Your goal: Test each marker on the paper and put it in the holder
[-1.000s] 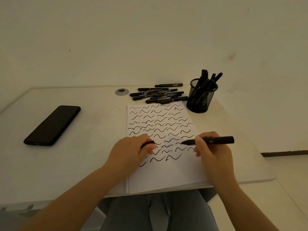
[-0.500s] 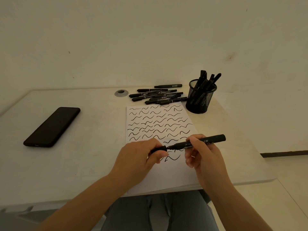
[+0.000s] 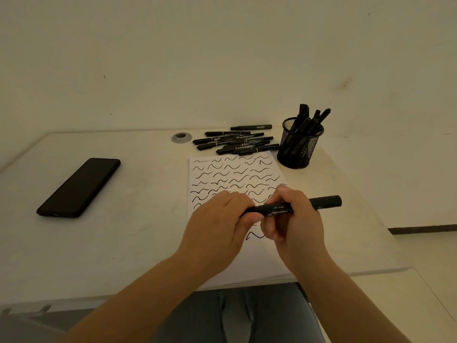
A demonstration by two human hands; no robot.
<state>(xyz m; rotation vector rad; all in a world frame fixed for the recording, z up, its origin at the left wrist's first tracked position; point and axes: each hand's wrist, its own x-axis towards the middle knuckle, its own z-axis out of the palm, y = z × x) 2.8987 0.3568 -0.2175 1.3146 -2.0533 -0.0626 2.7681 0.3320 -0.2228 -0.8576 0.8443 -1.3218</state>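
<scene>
Both hands meet over the middle of the frame. The right hand (image 3: pixel 294 219) is wrapped around the barrel of a black marker (image 3: pixel 296 206) that lies nearly level, its free end pointing to the right. The left hand (image 3: pixel 222 224) is pinched closed at the marker's other end, apparently pressing the cap on, though the cap itself is hidden under the fingers. By my reading the test stroke is made and this is the capping step.

Below the hands lies the paper (image 3: pixel 247 263), its upper part covered in rows of wavy black marks, with one squiggle lower down just beneath the hands. Next, the marker should go up and right to the mesh holder (image 3: pixel 299 149), which stands just off the paper's upper right corner. It already bristles with markers leaning several ways, so the new one needs a gap to slip into.

A pile of loose markers (image 3: pixel 235 143) waits above the paper, just left of the holder. A dark phone (image 3: pixel 79 188) lies on the counter (image 3: pixel 138 231) at the left, well clear of the route.
</scene>
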